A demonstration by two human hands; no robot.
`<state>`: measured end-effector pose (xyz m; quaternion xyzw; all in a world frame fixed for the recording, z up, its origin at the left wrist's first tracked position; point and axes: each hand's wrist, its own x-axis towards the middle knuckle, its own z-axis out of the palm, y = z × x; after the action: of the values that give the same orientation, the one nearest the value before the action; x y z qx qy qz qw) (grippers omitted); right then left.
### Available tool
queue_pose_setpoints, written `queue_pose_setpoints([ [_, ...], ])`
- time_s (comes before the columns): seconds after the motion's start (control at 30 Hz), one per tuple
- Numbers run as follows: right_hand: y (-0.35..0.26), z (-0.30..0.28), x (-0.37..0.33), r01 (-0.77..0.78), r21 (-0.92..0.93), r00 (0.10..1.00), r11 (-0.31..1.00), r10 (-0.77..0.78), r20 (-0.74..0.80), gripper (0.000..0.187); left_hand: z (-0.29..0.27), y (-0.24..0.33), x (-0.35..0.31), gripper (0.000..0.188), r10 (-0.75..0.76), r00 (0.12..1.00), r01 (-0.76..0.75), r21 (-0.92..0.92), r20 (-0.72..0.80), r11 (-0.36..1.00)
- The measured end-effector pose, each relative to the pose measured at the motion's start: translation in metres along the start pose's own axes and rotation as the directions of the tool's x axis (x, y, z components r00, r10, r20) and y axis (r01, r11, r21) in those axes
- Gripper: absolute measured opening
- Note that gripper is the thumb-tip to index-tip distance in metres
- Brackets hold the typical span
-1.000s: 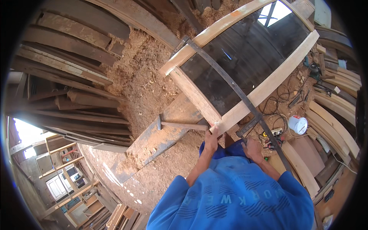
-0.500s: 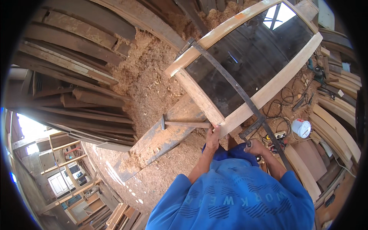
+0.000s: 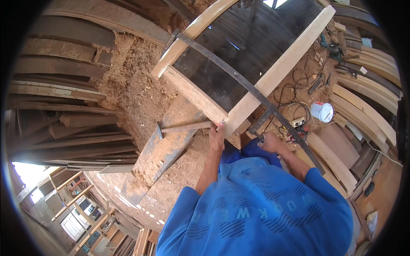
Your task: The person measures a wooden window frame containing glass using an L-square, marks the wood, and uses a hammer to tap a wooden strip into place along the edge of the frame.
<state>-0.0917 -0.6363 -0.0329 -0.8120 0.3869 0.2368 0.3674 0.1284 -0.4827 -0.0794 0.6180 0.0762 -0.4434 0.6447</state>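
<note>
Wooden frame (image 3: 279, 68): pale tan
Panel (image 3: 260, 40): smoky black — a white patch
Clamp (image 3: 239, 78): dark grey
Shirt (image 3: 256, 200): bright blue — blocks of dark stripes, paler lettering
Trousers (image 3: 252, 150): deep blue
Plank (image 3: 158, 155): brown, mottled grey
Bucket (image 3: 320, 112): white, red patch

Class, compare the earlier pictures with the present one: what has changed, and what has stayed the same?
The camera view has shifted, putting the scene farther up and left. The right hand has changed its pose slightly on the clamp; nothing was visibly let go. The left hand stays at the corner of the wooden frame; the hammer and bucket stay put.
</note>
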Motion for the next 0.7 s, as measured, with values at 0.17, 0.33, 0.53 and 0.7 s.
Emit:
queue_pose_setpoints([
  [0.17, 0.009, -0.008, 0.01, 0.026, 0.332, 0.931, 0.943, -0.144, 0.334, 0.042, -0.008, 0.0, 0.001, 0.053, -0.078, 0.997, 0.078, -0.016, -0.002, 0.997],
  [0.33, -0.036, 0.005, -0.03, -0.025, -0.003, 0.975, 1.0, 0.024, -0.22, 0.037, -0.009, 0.01, -0.006, 0.045, -0.1, 0.988, 0.117, -0.15, 0.116, 0.982],
  [0.53, -0.023, 0.006, -0.014, -0.146, 0.014, 0.988, 0.989, 0.146, -0.041, 0.034, -0.012, 0.003, 0.003, 0.042, -0.174, 0.978, 0.206, -0.43, 0.113, 0.879],
  [0.7, -0.002, 0.003, -0.002, -0.009, 0.038, 1.0, 0.999, 0.01, -0.013, 0.033, -0.014, -0.004, 0.01, 0.029, -0.162, 0.983, 0.185, -0.535, 0.09, 0.825],
])
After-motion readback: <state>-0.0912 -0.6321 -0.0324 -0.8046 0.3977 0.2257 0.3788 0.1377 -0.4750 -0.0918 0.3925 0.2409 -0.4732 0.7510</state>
